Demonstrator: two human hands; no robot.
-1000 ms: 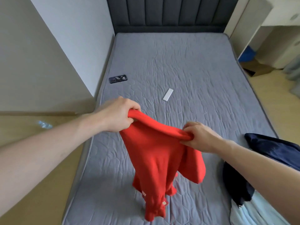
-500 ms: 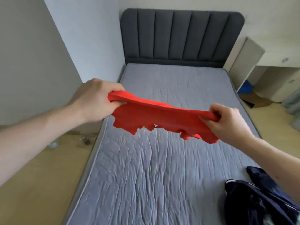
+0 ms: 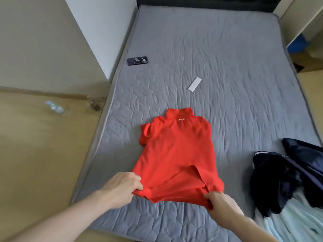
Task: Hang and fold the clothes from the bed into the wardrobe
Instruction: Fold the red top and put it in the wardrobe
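Note:
A red polo shirt (image 3: 176, 154) lies spread on the grey mattress (image 3: 227, 67), collar pointing away from me and back side up. My left hand (image 3: 122, 187) pinches the hem at its near left corner. My right hand (image 3: 220, 205) grips the hem at the near right corner. Its left sleeve is bunched beside the body. A heap of dark navy clothes (image 3: 290, 177) sits at the right of the bed, with a pale blue garment (image 3: 293, 224) under it.
A black phone (image 3: 137, 60) lies near the mattress's left edge and a small white bar (image 3: 194, 84) beyond the shirt's collar. A plastic bottle (image 3: 56, 107) lies on the wooden floor to the left. White wall corner at far left, shelving at far right.
The shirt, held stretched in the air between both hands half a second ago, now lies flat on the mattress. Both hands came down toward the near edge, still holding the hem.

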